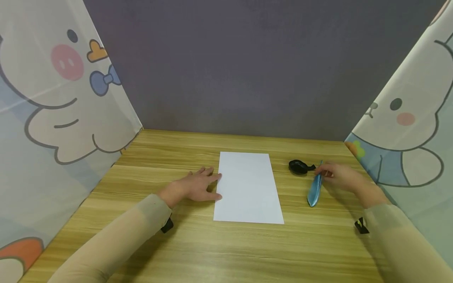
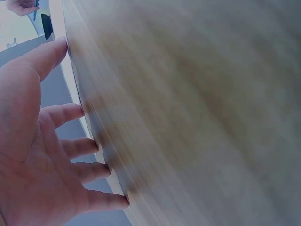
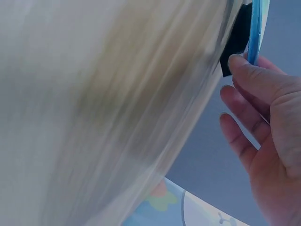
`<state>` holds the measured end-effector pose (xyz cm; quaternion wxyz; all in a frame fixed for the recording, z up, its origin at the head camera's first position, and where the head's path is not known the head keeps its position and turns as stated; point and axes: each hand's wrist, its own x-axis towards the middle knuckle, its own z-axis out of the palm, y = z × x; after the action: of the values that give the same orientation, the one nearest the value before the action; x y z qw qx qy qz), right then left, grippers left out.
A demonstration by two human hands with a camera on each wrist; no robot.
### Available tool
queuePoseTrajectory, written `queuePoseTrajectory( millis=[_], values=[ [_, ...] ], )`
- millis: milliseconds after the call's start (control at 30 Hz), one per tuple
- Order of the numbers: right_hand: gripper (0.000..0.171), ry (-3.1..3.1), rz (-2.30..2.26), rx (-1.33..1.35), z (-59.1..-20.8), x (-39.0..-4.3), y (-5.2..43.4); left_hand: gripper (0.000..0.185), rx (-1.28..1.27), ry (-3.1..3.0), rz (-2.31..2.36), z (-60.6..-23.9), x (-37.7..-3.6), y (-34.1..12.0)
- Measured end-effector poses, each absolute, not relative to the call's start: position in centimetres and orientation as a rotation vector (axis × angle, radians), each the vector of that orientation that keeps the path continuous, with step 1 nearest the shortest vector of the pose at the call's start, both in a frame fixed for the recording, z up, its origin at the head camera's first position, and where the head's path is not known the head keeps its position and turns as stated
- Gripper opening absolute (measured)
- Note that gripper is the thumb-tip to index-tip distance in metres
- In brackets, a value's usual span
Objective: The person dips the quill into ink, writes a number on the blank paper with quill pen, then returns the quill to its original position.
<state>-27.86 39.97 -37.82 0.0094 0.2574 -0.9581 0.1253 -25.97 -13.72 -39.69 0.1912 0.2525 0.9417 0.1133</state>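
Note:
A plain white sheet of paper [image 1: 247,188] lies on the wooden table. My left hand [image 1: 199,184] is spread flat at its left edge, thumb and forefinger tips on the paper's border. The left wrist view shows the spread fingers [image 2: 66,148] of that hand meeting the surface. To the right, my right hand [image 1: 336,175] pinches a slim, shiny blue leaf-shaped thing [image 1: 314,192] near its narrow end; its broad end points towards me. The right wrist view has this blue thing [image 3: 255,35] at the thumb tip. Just left of that hand lies a glossy black rounded thing [image 1: 299,167] with a narrow neck.
A dark grey panel [image 1: 240,70] stands behind the table [image 1: 226,251]. Cloth walls with cartoon animals close off the left side [image 1: 46,129] and the right side [image 1: 417,157], the right one near my right forearm.

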Motion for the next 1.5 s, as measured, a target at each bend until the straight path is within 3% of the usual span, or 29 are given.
queuePoseTrajectory(
  millis=[533,933,1067,1267,1500],
  values=[
    [0.032,-2.724,0.97,0.475,-37.9,-26.7,39.7,0.09,0.717,2.645,0.291,-39.5,-26.2,-13.7],
    [0.055,-2.533,1.477,0.226,-38.6,-27.7,39.0,0.09,0.713,2.642,0.304,-39.5,-26.0,-13.8],
    [0.049,-2.5,1.547,0.203,-38.8,-28.0,38.8,0.091,0.713,2.639,0.31,-39.5,-26.0,-13.8],
    [0.025,-2.491,1.583,0.187,-38.9,-28.7,38.6,0.09,0.714,2.641,0.304,-39.5,-26.1,-13.8],
    [0.034,-2.599,1.462,0.258,-39.2,-29.1,38.3,0.09,0.715,2.645,0.294,-39.5,-26.1,-13.8]
  ],
)
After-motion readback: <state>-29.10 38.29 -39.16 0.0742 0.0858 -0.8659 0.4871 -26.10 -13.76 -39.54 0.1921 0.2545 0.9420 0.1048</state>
